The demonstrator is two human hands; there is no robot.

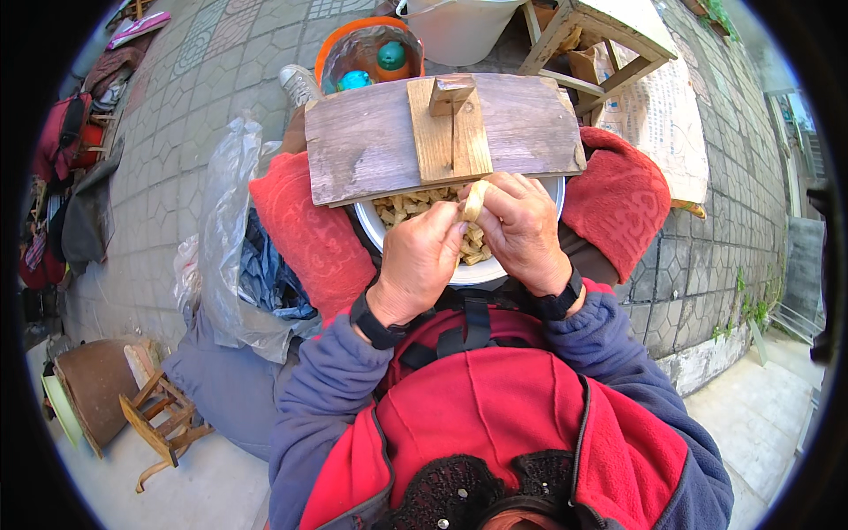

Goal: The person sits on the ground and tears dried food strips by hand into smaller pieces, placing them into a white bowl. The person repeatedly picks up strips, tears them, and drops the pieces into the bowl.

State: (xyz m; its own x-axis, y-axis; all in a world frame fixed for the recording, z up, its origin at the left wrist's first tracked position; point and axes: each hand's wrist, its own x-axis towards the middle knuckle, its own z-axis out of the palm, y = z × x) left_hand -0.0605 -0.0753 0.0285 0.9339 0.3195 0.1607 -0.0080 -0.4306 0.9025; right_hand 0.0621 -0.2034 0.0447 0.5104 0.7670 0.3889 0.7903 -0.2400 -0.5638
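Note:
My left hand and my right hand meet over a white basin, pinching a looped pale yellow strip between them. Many short, pale yellowish pieces lie in the basin. Across its far side rests a weathered wooden board. A lighter wood block sits on the middle of the board, with a raised wooden piece and a thin dark upright strip on it. The pieces under my hands are partly hidden.
Red towels cover both knees. Beyond the board stand an orange-rimmed bucket holding bottles, a white bucket and a wooden stool. Clear plastic bags lie at left, near a small wooden chair. A printed sack is at right.

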